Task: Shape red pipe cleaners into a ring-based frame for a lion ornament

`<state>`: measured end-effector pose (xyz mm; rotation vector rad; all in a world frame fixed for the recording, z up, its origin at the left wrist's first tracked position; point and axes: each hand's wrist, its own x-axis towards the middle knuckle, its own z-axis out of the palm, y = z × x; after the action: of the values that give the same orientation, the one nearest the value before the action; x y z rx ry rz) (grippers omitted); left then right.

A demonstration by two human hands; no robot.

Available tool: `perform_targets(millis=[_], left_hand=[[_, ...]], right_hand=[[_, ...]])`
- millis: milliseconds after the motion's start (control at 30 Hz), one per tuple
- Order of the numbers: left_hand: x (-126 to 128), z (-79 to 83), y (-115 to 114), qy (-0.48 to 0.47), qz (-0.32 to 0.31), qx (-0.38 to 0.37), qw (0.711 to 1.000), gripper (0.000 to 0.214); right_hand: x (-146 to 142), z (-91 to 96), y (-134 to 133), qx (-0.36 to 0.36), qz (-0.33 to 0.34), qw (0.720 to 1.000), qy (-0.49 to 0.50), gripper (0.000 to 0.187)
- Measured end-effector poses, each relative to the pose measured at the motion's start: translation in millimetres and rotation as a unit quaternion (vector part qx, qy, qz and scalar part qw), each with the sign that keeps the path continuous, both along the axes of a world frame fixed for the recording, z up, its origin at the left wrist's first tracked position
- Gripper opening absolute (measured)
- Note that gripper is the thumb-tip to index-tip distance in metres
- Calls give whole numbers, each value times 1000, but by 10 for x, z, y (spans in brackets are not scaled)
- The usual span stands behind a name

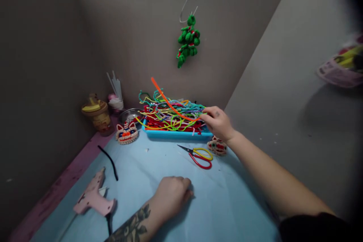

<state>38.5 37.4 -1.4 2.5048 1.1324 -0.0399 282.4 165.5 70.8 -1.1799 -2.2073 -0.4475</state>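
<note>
My right hand (217, 123) reaches into a heap of coloured pipe cleaners (167, 115) piled in a blue tray (176, 134), with its fingers pinched on an orange pipe cleaner (164, 96) that sticks up to the left. My left hand (172, 193) rests on the blue mat (159, 166) near the front, fingers curled under; nothing shows in it. Red and yellow scissors (200, 155) lie between my two hands.
A pink glue gun (93, 198) and a black pipe cleaner (109, 160) lie at left. Two tiger-face crafts (126, 133) (217, 146) flank the tray. A lidded cup (98, 115), a metal bowl (129, 114) and sticks stand behind. A green ornament (187, 41) hangs on the back partition.
</note>
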Motion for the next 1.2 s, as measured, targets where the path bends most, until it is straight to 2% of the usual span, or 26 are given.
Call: perform_targets(millis=[100,167,233,333,400,467,533,600,667,767,867,1000,1100,1200], left_hand=[[-10,11,22,0,3,5,1000,21],[-17,17,29,-1,3,5,1000,21],[-21,23,32,-7,1,4,1000,22],[-19,34,31,-22,-1,9,1000,21],[-16,41,34,-25,-1,15,1000,20],[-18,50,46,-14,-2,17,1000,21],[-28,62,68,4,-1,22,1000,21],[-48,73,96,24,3,28,999,21],[-75,79,123,36,4,36,999,22],[-115,81,142,35,5,45,998,24],[-134,67,133,19,12,49,999,23],[-131,24,100,-10,-1,65,998,21],[-132,23,70,-27,-12,95,995,18],[-139,67,46,-41,-7,113,993,18]], right_hand=[[130,-144,259,-124,-31,981,-149,26],[143,-162,327,-151,-66,970,-179,25],[42,-103,327,-139,-79,976,-148,26],[-325,58,293,-105,-33,991,-81,25],[-666,149,314,-104,-4,991,-78,28],[-1030,187,402,-138,28,985,-97,34],[-1382,173,563,-161,38,983,-76,30],[-1706,132,781,-184,28,982,-29,23],[-1992,91,1020,-241,4,970,15,30],[-2330,60,1335,-315,-62,947,25,33],[-2547,44,1530,-350,-107,930,13,41],[-2707,8,1662,-387,-152,909,-22,47],[-2778,-14,1750,-393,-150,905,-61,41],[-2786,-13,1838,-375,-120,914,-98,38]])
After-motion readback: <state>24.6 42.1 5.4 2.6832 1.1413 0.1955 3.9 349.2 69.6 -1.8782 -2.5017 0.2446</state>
